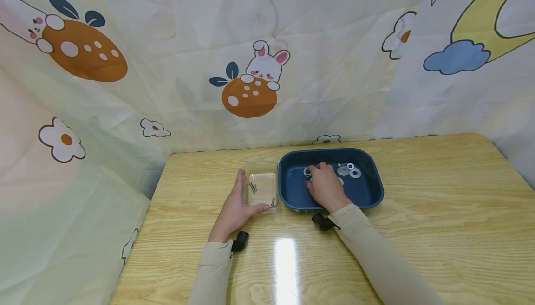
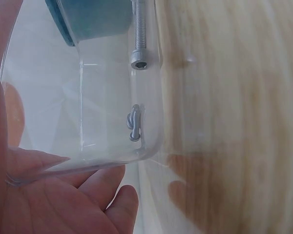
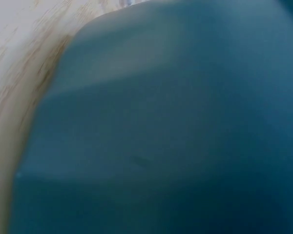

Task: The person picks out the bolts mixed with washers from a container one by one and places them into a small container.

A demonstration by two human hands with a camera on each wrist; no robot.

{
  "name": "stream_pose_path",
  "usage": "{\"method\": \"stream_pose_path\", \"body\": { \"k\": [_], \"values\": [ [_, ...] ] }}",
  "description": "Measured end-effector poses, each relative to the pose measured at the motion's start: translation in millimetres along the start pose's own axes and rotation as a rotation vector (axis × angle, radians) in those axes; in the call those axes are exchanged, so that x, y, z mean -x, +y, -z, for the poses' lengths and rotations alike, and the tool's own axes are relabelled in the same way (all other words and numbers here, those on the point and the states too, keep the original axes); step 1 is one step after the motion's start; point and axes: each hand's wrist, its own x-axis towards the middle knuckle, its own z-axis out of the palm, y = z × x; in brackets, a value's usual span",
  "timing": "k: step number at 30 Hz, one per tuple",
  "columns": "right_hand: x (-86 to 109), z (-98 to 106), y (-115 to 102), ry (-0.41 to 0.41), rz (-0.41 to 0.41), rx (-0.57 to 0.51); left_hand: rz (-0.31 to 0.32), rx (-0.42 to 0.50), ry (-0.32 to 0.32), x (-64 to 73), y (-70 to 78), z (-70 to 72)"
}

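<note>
My left hand [image 1: 235,211] lies against a small clear plastic box [image 1: 263,174], its straight fingers along the left side and its thumb across the near corner. Inside the box are several metal screws [image 1: 253,187]; in the left wrist view, one socket-head screw [image 2: 140,44] shows close up through the clear wall. My right hand [image 1: 327,187] reaches down into a dark blue tray [image 1: 378,186], fingers bent toward its floor. Beside those fingertips sits a washer [image 1: 307,171]. I cannot tell whether the fingers hold anything. The right wrist view shows just the blurred tray wall [image 3: 136,122].
Several flat washers [image 1: 355,172] and a screw [image 1: 342,165] lie in the tray's back right part. Box and tray stand side by side on the wooden table [image 1: 439,203], near its back edge. A patterned curtain [image 1: 188,63] hangs behind.
</note>
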Motion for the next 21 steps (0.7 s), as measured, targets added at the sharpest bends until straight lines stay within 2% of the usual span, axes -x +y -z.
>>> {"method": "stream_pose_path", "body": {
  "k": [21],
  "values": [
    [-0.4, -0.3, 0.1, -0.032, -0.036, 0.044, 0.007, 0.004, 0.005, 0.8, 0.9, 0.4]
  ]
}}
